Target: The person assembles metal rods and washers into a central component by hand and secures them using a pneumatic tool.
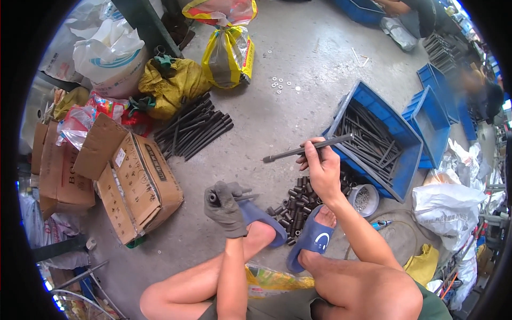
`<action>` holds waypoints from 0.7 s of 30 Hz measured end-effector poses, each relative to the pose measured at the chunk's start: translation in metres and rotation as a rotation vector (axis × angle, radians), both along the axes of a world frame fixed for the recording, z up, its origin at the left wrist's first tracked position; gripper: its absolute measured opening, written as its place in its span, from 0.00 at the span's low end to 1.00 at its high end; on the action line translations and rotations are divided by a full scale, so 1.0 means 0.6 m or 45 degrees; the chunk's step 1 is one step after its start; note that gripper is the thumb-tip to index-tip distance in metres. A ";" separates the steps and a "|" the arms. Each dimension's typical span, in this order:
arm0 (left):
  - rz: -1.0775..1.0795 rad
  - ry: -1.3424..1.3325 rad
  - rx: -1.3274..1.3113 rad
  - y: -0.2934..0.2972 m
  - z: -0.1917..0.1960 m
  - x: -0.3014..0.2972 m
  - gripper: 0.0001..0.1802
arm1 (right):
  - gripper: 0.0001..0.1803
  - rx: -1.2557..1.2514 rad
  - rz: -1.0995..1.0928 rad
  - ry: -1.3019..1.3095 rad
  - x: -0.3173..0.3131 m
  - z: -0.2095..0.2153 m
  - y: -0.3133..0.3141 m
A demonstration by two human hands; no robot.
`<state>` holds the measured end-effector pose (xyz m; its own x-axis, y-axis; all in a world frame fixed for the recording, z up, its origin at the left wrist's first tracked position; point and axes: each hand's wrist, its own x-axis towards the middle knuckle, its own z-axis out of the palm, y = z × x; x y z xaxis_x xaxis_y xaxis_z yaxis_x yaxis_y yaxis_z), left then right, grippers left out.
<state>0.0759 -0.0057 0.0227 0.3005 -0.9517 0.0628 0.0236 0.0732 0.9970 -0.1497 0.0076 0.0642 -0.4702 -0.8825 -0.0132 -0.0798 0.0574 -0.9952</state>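
Observation:
My right hand [323, 169], bare, is closed around a long black rod [285, 155]. The rod lies nearly level, and its left end has a thicker collar and a small tip. My left hand [224, 210] wears a grey glove and is closed on a short black sleeve [213, 198], whose round open end shows. The glove partly hides it. Beneath my right hand, a heap of short black sleeves [298, 205] lies on the floor between my sandalled feet. A blue crate [410, 152] beside that hand holds many black rods [368, 141].
A white tub [373, 202] of small metal parts stands beside the sleeves. Black rods [197, 128] are stacked on the floor near an opened cardboard box [165, 181]. Small white rings [279, 85] lie farther off. More blue crates [434, 125] stand right; another person [418, 16] works at the far right.

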 end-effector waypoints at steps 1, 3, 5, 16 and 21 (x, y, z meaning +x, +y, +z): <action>-0.023 0.141 0.032 -0.002 0.008 -0.003 0.23 | 0.11 -0.048 0.072 0.207 -0.002 0.015 0.000; -0.036 0.174 0.057 0.002 0.014 -0.018 0.18 | 0.07 -0.163 0.092 0.324 -0.007 0.010 -0.007; -0.134 -0.220 -0.116 0.003 -0.012 -0.023 0.15 | 0.05 -0.217 0.184 0.825 -0.012 -0.008 -0.016; -0.399 -0.207 -0.056 -0.010 -0.117 -0.017 0.12 | 0.06 -0.248 0.242 0.843 0.012 -0.008 -0.017; -0.385 -0.084 0.275 -0.017 -0.108 -0.025 0.16 | 0.05 0.015 0.416 0.887 0.010 -0.109 -0.003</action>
<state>0.0608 -0.0157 -0.0424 0.0060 -0.9902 -0.1394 -0.0527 -0.1395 0.9888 -0.1438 0.0059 -0.0010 -0.0885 -0.9796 0.1802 -0.7029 -0.0668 -0.7081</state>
